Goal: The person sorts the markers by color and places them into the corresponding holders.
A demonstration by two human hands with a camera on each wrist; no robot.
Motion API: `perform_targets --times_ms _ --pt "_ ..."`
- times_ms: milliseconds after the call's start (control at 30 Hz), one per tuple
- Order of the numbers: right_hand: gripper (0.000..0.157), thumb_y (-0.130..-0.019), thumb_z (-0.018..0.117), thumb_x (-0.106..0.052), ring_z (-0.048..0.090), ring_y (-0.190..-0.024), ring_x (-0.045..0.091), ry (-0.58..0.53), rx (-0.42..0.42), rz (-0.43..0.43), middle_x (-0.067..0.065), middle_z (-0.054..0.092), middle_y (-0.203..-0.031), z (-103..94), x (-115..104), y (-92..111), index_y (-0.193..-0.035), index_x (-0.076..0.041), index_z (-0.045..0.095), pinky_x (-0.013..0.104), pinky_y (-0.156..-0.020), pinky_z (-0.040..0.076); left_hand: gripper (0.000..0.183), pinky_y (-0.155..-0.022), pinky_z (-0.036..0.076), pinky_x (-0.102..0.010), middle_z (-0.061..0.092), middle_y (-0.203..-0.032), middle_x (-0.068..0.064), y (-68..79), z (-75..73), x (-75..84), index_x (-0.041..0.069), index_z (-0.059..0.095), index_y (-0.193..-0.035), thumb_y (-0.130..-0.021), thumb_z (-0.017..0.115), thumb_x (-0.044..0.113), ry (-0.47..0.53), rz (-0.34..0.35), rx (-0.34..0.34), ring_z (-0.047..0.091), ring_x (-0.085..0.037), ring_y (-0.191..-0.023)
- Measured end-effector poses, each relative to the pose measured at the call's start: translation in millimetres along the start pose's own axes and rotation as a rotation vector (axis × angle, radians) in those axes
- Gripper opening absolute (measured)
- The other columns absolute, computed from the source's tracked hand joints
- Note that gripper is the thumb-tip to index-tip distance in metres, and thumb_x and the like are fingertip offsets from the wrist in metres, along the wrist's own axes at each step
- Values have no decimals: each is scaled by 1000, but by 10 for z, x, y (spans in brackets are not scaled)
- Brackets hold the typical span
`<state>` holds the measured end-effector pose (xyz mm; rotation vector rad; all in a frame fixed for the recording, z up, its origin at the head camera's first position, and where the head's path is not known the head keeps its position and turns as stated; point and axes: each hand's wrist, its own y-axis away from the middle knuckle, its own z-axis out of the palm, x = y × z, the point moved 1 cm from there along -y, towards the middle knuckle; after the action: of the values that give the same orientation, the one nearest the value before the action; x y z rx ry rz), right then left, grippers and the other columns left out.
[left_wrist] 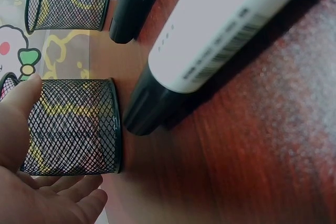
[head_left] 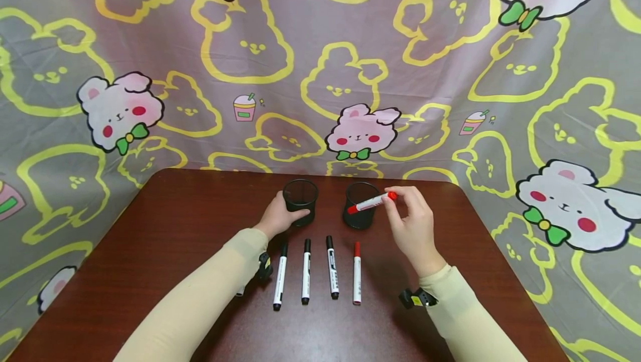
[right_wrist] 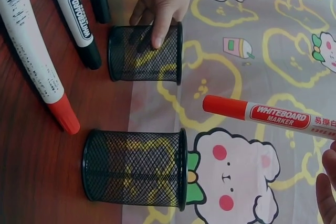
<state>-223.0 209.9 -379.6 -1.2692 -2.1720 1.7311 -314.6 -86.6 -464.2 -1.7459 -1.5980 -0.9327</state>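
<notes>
I see a patterned cloth (head_left: 285,23) hanging behind the brown desk (head_left: 190,212). The left hand (head_left: 277,217) has its fingers wrapped round the left mesh cup (head_left: 307,205); the right hand (head_left: 413,227) pinches a red marker (head_left: 373,202), raised near the right mesh cup (head_left: 358,221). Nearer the person than either hand's fingers lie four markers (head_left: 306,273). A pale object (head_left: 240,291) is mostly hidden under the left sleeve (head_left: 205,289). Wood stretches right of the right fingers to the edge.

Two cups (head_left: 358,219), at least five markers (head_left: 306,272)
</notes>
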Motion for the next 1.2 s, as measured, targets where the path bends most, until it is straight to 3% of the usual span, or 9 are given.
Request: perform_targets --times_ms 233,567,800,1067,1200 --pt "22 -89 78 -2 63 -86 23 -4 -7 -14 12 68 -98 40 -29 -48 -110 -2 72 13 -83 47 95 -111 45 -56 45 -153 -26 17 -2 14 -5 26 -156 -91 79 40 1 -1 -2 49 -41 -139" --pt "24 -89 79 -3 62 -86 21 -24 -1 -17 11 69 -99 80 -60 -126 -112 -2 72 16 -81 48 94 -110 45 -56 46 -152 -26 5 2 2 -5 27 -156 -91 80 39 5 11 2 50 -42 -138" --pt "23 -91 78 -5 62 -88 24 -28 -6 -25 13 69 -99 134 -61 -172 -112 -1 71 25 -81 52 95 -110 45 -56 46 -152 -27 -5 3 -3 -5 27 -156 -91 79 40 -8 11 1 50 -42 -138" --pt "22 -90 78 -5 62 -87 27 -30 8 -27 15 68 -99 211 -45 -209 -110 0 71 17 -82 47 97 -111 45 -56 44 -154 -27 2 -7 5 -5 25 -157 -91 79 41 -8 -8 -3 48 -42 -140" --pt "22 -90 78 -4 62 -87 28 -39 17 -25 15 69 -99 257 -38 -225 -110 0 71 23 -80 50 97 -111 45 -56 44 -154 -26 4 -12 6 -5 25 -157 -91 79 41 -10 -6 -4 49 -42 -140"
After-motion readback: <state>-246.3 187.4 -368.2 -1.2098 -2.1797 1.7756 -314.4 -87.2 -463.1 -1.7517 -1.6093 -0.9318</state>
